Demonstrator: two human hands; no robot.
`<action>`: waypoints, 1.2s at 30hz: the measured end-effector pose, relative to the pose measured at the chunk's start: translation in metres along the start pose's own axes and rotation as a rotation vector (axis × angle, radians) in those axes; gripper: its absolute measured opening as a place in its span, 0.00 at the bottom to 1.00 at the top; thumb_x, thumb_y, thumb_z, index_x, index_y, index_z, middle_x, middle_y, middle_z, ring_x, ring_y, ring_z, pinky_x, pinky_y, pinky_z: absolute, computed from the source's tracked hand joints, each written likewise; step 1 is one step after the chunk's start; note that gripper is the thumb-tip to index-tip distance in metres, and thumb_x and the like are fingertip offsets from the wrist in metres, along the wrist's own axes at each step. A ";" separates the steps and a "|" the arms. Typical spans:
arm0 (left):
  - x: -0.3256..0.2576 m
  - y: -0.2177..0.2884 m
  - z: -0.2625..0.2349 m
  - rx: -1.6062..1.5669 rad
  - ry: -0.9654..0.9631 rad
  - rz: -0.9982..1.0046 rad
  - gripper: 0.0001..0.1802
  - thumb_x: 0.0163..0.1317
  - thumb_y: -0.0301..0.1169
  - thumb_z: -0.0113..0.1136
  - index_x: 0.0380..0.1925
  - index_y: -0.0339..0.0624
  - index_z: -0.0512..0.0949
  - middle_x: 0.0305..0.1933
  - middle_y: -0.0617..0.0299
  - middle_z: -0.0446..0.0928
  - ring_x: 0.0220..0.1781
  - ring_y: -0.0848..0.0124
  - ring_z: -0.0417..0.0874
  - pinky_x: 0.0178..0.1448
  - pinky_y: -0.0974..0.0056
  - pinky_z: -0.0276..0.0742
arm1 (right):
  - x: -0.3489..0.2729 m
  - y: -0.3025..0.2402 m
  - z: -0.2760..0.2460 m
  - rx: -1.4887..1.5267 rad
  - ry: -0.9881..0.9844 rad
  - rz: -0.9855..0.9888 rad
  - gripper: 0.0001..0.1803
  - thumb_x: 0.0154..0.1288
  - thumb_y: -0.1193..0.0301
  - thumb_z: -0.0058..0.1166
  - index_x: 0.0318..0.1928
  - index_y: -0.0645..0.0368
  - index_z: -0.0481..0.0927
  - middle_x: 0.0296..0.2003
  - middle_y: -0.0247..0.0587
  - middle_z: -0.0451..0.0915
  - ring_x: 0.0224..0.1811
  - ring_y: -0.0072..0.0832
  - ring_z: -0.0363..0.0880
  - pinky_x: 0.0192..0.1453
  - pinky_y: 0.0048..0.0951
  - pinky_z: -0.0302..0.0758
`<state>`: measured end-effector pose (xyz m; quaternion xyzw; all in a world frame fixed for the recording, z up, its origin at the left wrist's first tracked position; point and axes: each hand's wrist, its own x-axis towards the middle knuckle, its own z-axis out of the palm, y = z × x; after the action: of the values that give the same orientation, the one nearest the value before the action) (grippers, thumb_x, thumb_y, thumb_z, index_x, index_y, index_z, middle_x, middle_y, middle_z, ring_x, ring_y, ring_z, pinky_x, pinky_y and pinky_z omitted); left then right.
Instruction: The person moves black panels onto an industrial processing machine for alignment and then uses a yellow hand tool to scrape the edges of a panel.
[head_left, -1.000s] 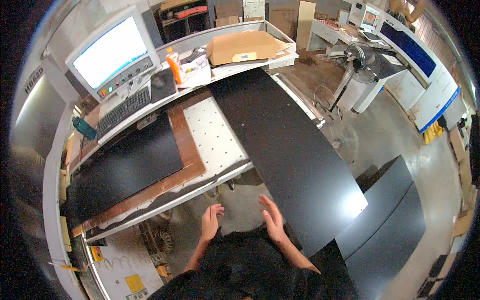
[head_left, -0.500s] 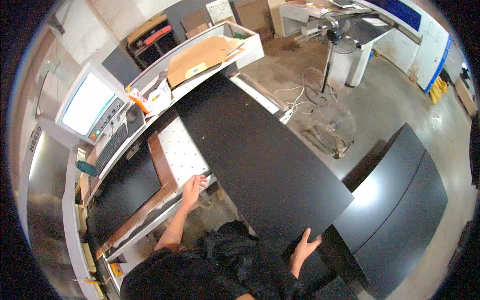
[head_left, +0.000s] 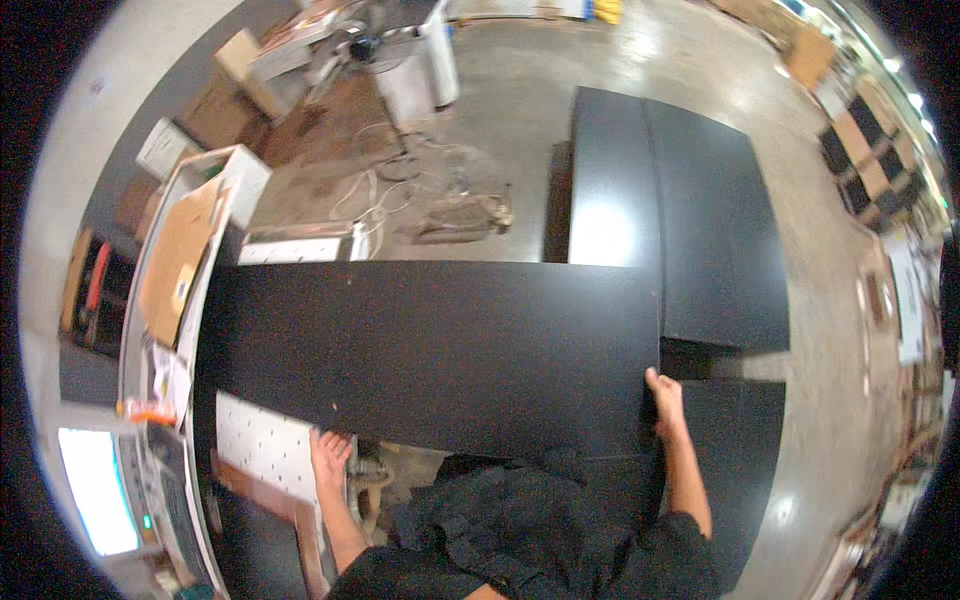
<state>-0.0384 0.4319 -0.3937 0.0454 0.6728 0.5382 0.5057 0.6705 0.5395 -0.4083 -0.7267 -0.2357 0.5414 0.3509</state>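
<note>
Mid-handling, I'd judge: long flat black panel [head_left: 430, 340] lies partly over the white hole-dotted surface [head_left: 262, 440], right end jutting past it; second flat black panel [head_left: 258, 535] at near left is untouched. Left hand [head_left: 331, 458] reaches out by the panel's near edge, fingers loosely spread, holding nothing, contact unclear. Right hand [head_left: 666, 398] grips the right edge, thumb up, fingers hidden.

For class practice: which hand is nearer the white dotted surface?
Left. The left hand is at the right edge of the white dotted surface; the right hand is farther right, at the end of the black panel.
</note>
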 end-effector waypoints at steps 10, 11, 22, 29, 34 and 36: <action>-0.013 -0.048 0.054 -0.192 0.131 0.144 0.22 0.74 0.45 0.58 0.54 0.36 0.76 0.50 0.59 0.79 0.45 0.66 0.78 0.52 0.57 0.76 | -0.061 0.065 -0.192 -0.218 0.717 -0.183 0.28 0.72 0.48 0.56 0.28 0.63 0.80 0.26 0.29 0.73 0.29 0.21 0.65 0.35 0.33 0.65; -0.031 -0.040 0.071 -0.177 0.053 0.184 0.21 0.74 0.44 0.58 0.54 0.36 0.76 0.49 0.59 0.79 0.46 0.66 0.79 0.51 0.57 0.76 | -0.087 0.061 -0.201 -0.276 0.769 -0.159 0.28 0.72 0.48 0.56 0.28 0.63 0.80 0.27 0.30 0.74 0.30 0.21 0.66 0.37 0.32 0.67; -0.068 0.010 0.211 -0.215 -0.345 0.176 0.17 0.75 0.41 0.55 0.49 0.37 0.78 0.50 0.60 0.81 0.49 0.65 0.82 0.54 0.59 0.78 | -0.266 -0.011 -0.252 0.162 0.993 -0.467 0.22 0.75 0.53 0.56 0.31 0.59 0.82 0.25 0.23 0.75 0.27 0.16 0.68 0.33 0.25 0.66; -0.038 0.031 0.374 -0.138 -0.666 0.063 0.28 0.76 0.52 0.51 0.63 0.41 0.73 0.61 0.61 0.78 0.60 0.64 0.78 0.65 0.56 0.72 | -0.308 -0.014 -0.256 0.508 1.237 -0.774 0.24 0.76 0.54 0.55 0.51 0.66 0.83 0.45 0.38 0.82 0.41 0.28 0.78 0.48 0.29 0.76; 0.005 0.018 0.482 0.170 -0.866 -0.090 0.54 0.66 0.75 0.41 0.73 0.37 0.61 0.73 0.55 0.70 0.70 0.58 0.72 0.72 0.48 0.65 | -0.338 0.026 -0.254 0.798 1.683 -0.623 0.31 0.76 0.57 0.52 0.70 0.64 0.71 0.62 0.51 0.77 0.60 0.41 0.77 0.66 0.39 0.73; -0.003 0.007 0.528 0.181 -1.041 -0.151 0.57 0.64 0.77 0.37 0.74 0.37 0.60 0.74 0.56 0.68 0.70 0.58 0.72 0.72 0.49 0.65 | -0.345 0.027 -0.244 0.853 1.813 -0.586 0.31 0.75 0.58 0.52 0.71 0.63 0.70 0.62 0.53 0.77 0.62 0.40 0.76 0.67 0.40 0.72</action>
<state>0.3446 0.7910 -0.3391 0.3010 0.3781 0.3464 0.8040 0.7971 0.2107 -0.1740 -0.5909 0.1598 -0.2753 0.7413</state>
